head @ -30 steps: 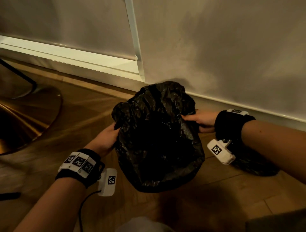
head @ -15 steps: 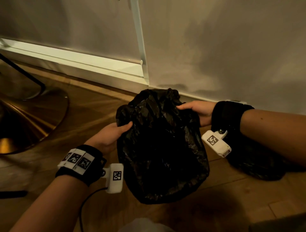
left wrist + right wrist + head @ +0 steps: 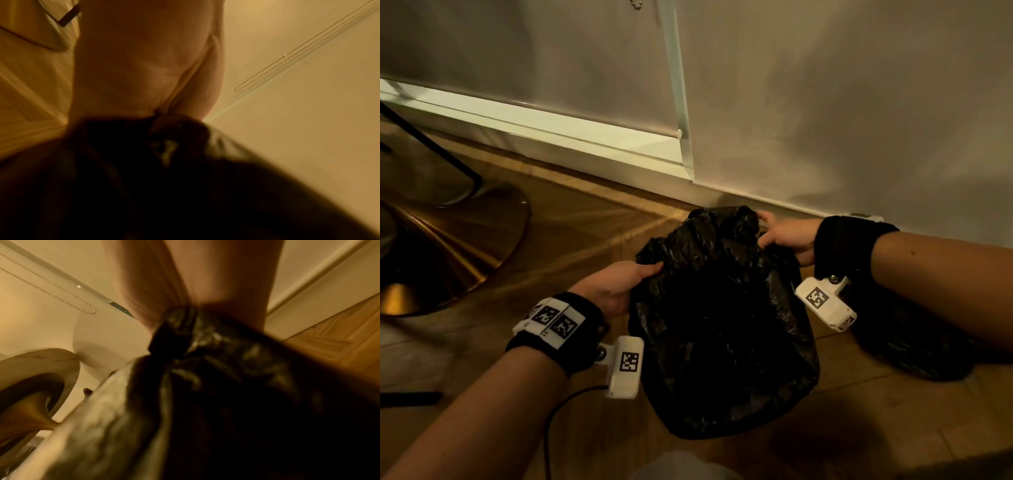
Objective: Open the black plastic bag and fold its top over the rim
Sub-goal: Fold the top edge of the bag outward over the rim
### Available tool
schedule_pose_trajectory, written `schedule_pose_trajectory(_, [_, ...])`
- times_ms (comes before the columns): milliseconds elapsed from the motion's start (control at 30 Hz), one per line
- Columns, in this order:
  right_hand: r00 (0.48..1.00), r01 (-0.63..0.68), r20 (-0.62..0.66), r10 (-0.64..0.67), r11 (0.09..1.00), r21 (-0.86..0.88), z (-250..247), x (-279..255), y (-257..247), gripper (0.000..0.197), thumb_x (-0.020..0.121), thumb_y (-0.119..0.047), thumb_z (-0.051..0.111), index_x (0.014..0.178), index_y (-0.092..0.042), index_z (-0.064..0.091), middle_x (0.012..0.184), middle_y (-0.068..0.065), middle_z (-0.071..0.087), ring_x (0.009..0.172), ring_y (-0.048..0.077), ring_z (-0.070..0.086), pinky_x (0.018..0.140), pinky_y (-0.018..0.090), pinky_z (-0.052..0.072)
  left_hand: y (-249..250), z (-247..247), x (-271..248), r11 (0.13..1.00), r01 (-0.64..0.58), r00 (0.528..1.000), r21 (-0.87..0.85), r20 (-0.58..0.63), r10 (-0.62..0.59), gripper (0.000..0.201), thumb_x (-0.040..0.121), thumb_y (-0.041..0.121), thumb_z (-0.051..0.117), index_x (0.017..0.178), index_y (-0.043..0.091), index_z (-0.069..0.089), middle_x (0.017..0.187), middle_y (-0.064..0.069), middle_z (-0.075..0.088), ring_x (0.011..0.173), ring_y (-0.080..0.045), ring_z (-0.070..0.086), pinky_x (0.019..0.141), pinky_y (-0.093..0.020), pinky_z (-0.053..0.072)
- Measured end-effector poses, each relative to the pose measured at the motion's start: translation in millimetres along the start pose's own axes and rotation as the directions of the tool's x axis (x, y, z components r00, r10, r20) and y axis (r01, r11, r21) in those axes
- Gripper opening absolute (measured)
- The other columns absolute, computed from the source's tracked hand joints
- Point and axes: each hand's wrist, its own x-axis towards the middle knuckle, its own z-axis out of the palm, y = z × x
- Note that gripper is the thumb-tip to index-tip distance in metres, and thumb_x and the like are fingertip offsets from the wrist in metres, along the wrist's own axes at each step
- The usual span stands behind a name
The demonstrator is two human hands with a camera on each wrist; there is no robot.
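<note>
Bag (image 3: 722, 329) sits at lower centre of the head view, on the wood floor (image 3: 571, 240) close to the wall (image 3: 825, 120), crumpled and dark, its top bunched toward the upper middle. I judge the opening step is in hand: the mouth is not yet spread, and I can make out no rim under the plastic.

My left hand (image 3: 616, 287) comes in from the lower left, its fingers pinching a fold at the bag's left upper edge, thumb on top. The left wrist view shows plastic gathered where the thumb meets the fingers (image 3: 144, 73). My right hand (image 3: 784, 236) reaches in from the right of the frame and grips the top right of the bag; its wrist view shows a twist of plastic clamped between curled fingers (image 3: 156, 288). Both forearms lie low and angled inward, wrists roughly level with the bag's top.

Next, I reckon, the two hands need to draw apart to find the mouth, then roll the edge outward and down. Whether each hand holds a single layer I cannot tell.

A brass base (image 3: 448, 246) sits at far left.
</note>
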Motion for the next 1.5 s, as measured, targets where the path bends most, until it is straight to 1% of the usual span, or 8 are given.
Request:
schedule_pose_trajectory(133, [0.988,0.001,0.156,0.004,1.000,-0.032,4,-12,-5,0.063,0.089,0.012,0.030,0.134,-0.028,0.049,0.123,0.013,0.058,0.101,0.032,0.064,0.073,0.041,0.059,-1,0,4,1.000,-0.002,1.000,-0.011,0.007,0.003,0.035,0.098,0.022,0.050,0.126,0.002,0.059,0.123,-0.016,0.066,0.110,-0.028,0.062,0.093,-0.039,0.049])
schedule_pose_trajectory(233, [0.965,-0.092,0.246,0.092,0.996,-0.010,4,-15,-10,0.026,0.085,-0.022,0.050,0.095,-0.012,0.072,0.095,0.012,0.071,0.078,0.022,0.070,0.085,0.034,0.051,0,1,6,1.000,-0.025,1.000,0.011,0.002,0.025,0.035,0.098,0.024,0.050,0.123,0.002,0.060,0.116,-0.014,0.069,0.104,-0.027,0.066,0.090,-0.037,0.052])
schedule_pose_trajectory(333, [0.917,-0.055,0.369,0.152,0.964,-0.259,1,-13,-11,0.051,0.069,-0.041,0.076,0.108,-0.008,0.070,0.106,0.012,0.072,0.091,0.023,0.071,0.089,0.035,0.053,0,0,6,0.998,-0.030,1.000,0.052,0.002,0.030,0.039,0.096,0.026,0.054,0.125,0.002,0.059,0.120,-0.016,0.068,0.108,-0.029,0.065,0.091,-0.040,0.053])
schedule_pose_trajectory(633, [0.969,-0.063,0.209,0.134,0.947,-0.314,10,-9,-12,0.038,0.075,-0.042,0.061,0.086,-0.007,0.072,0.082,0.008,0.075,0.071,0.018,0.073,0.071,0.030,0.059,-6,5,8,0.985,-0.141,0.990,0.099,0.036,0.138,0.022,0.098,0.015,0.050,0.109,0.006,0.066,0.103,-0.012,0.073,0.089,-0.025,0.072,0.084,-0.038,0.056])
schedule_pose_trajectory(867, [0.975,-0.172,0.083,0.206,0.936,-0.308,9,-2,-9,0.045,0.090,-0.042,0.055,0.107,-0.003,0.066,0.092,0.012,0.072,0.079,0.023,0.070,0.078,0.032,0.055,-2,11,13,0.977,-0.133,0.991,0.169,0.013,0.132,0.040,0.095,0.000,0.047,0.132,0.014,0.051,0.121,-0.017,0.064,0.103,-0.032,0.065,0.084,-0.040,0.056])
schedule_pose_trajectory(967, [0.973,-0.169,0.093,0.210,0.929,-0.329,6,-1,-1,0.033,0.091,-0.033,0.056,0.099,-0.003,0.067,0.085,0.011,0.072,0.073,0.021,0.070,0.076,0.034,0.056,-1,15,12,0.982,-0.077,0.997,0.174,-0.010,0.080,0.036,0.094,-0.002,0.042,0.120,0.017,0.059,0.115,-0.016,0.064,0.092,-0.028,0.066,0.075,-0.035,0.057])
schedule_pose_trajectory(1167, [0.993,-0.004,0.100,0.059,0.879,-0.476,10,0,1,0.039,0.098,-0.020,0.049,0.134,-0.007,0.049,0.130,0.014,0.055,0.121,0.027,0.053,0.103,0.037,0.041,1,30,9,0.989,-0.024,0.987,0.147,0.160,0.000,0.046,0.091,0.064,0.038,0.114,0.034,0.065,0.105,0.006,0.073,0.102,-0.014,0.068,0.086,-0.029,0.052])
schedule_pose_trajectory(1500, [0.980,0.027,0.195,0.043,0.939,-0.343,4,12,13,0.055,0.089,-0.026,0.058,0.140,-0.012,0.045,0.139,0.020,0.052,0.127,0.036,0.050,0.111,0.052,0.035,-1,30,19,0.941,-0.001,0.999,0.340,0.044,-0.015,0.047,0.085,0.050,0.062,0.105,0.009,0.073,0.101,-0.010,0.076,0.092,-0.026,0.072,0.086,-0.036,0.056])
